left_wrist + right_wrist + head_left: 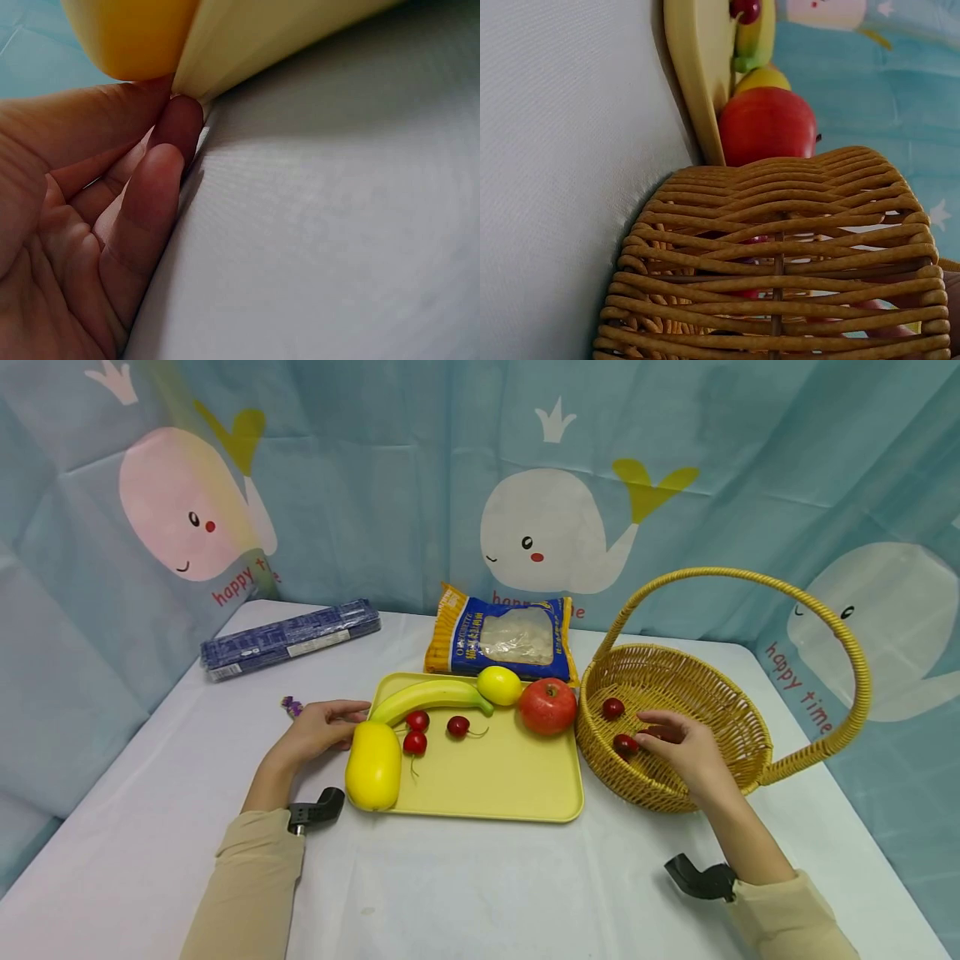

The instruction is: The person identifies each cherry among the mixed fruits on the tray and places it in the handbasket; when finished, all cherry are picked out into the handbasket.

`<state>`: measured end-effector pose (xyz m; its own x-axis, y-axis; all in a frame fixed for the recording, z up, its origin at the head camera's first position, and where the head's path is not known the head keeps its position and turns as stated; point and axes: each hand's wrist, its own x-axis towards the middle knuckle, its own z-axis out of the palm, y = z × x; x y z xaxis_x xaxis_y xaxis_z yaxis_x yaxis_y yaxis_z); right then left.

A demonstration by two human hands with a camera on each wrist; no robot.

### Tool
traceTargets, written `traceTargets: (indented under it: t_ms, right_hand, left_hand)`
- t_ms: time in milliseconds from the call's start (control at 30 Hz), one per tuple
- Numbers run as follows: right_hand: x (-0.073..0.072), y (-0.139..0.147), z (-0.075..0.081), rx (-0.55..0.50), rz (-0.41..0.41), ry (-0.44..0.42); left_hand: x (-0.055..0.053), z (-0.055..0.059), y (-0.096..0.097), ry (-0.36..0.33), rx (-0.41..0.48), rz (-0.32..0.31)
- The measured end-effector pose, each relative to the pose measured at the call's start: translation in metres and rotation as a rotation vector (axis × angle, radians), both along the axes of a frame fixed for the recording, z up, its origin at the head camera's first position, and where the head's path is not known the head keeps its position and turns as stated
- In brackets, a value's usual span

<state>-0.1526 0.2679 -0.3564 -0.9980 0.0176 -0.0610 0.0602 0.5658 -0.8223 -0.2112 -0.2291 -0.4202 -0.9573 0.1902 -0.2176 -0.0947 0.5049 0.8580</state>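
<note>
Backdrop: a light blue curtain (420, 518) is hanging across the top of the frame, cartoon whales (543, 531) and all.
Table: a white cloth (465, 885) is covering it, filling the lower part of the head view.
Tray: the pale yellow tray (487, 785) is sitting mid-frame, pretty well loaded.
Fruit: a banana (427, 696) is lying along the tray's upper left, an oblong yellow fruit (373, 766) is resting over its left edge, and a lemon (498, 686) plus a big red fruit (548, 707) are taking the upper right.
Loose cherries: three tray cherries (458, 727) are lying below the banana.
Left hand: the left hand (318, 731) is pinching the tray's left rim, thumb and fingertips closing on it in the left wrist view.
Basket: the woven basket (611, 768) is standing at the right of the frame, just beside the tray, two basket cherries (613, 708) showing plainly inside.
Right hand: the right hand (686, 752) is reaching into the basket, fingers and thumb bending around something dark red; whether they're really gripping it, can't tell.
Back stuff: a blue-and-yellow packet (487, 639) is lying behind the tray, and a dark blue pack (292, 639) is lying upper left.
</note>
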Motion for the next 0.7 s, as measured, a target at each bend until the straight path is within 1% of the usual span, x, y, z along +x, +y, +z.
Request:
traceTargets:
  t_ms: [133,200,267,333,433,533,700]
  right_hand:
    - [0.002,-0.004,0.003,-0.003,-0.035,0.055]
    - [0.004,-0.009,0.005,-0.014,-0.053,0.097]
    - [0.005,-0.019,0.006,-0.036,-0.064,0.157]
    - [0.004,-0.032,0.007,-0.084,-0.054,0.219]
    - [-0.001,-0.056,0.009,-0.158,-0.002,0.29]
    - [-0.007,-0.081,0.011,-0.242,0.044,0.301]
    - [-0.018,-0.119,0.008,-0.32,0.087,0.266]
  left_hand:
    - [0.0,-0.001,-0.001,-0.003,0.002,0.007]
    - [0.0,-0.001,-0.001,-0.005,0.004,0.01]
    - [0.0,-0.001,-0.001,-0.005,0.002,0.011]
    - [-0.001,-0.001,-0.001,-0.001,0.0,0.012]
    - [-0.001,-0.002,-0.002,0.008,0.002,0.014]
    - [-0.001,-0.003,-0.002,0.008,0.009,0.018]
    - [-0.001,-0.003,-0.001,0.01,0.011,0.024]
